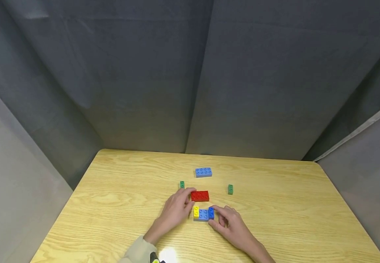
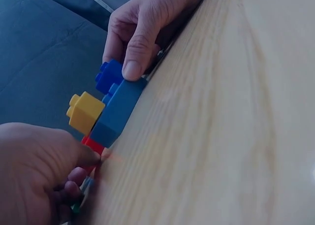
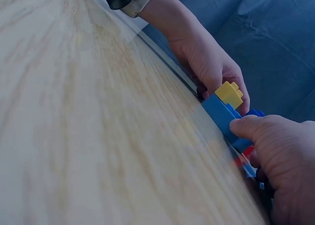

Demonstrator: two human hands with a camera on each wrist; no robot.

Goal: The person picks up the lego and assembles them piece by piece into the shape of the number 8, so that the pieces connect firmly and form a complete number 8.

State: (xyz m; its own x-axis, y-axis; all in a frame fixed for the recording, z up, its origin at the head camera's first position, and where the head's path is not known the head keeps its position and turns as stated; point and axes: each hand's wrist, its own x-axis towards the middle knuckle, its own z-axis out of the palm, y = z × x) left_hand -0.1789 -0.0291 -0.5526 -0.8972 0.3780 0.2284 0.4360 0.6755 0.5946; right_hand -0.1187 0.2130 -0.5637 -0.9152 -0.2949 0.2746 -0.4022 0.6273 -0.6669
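Note:
A light blue toy building brick lies on the table close to the front, with a small yellow brick on its left end and a small dark blue brick on its right end. My right hand pinches this stack at the dark blue end between thumb and index finger. Just behind the stack is a red brick, studs up. Its left end is between the thumb and index finger of my left hand. In the left wrist view, that hand hides much of the red brick.
A second light blue brick lies farther back on the wooden table. One small green brick sits just beyond the left hand, another green brick to the right. Grey curtains stand behind the table.

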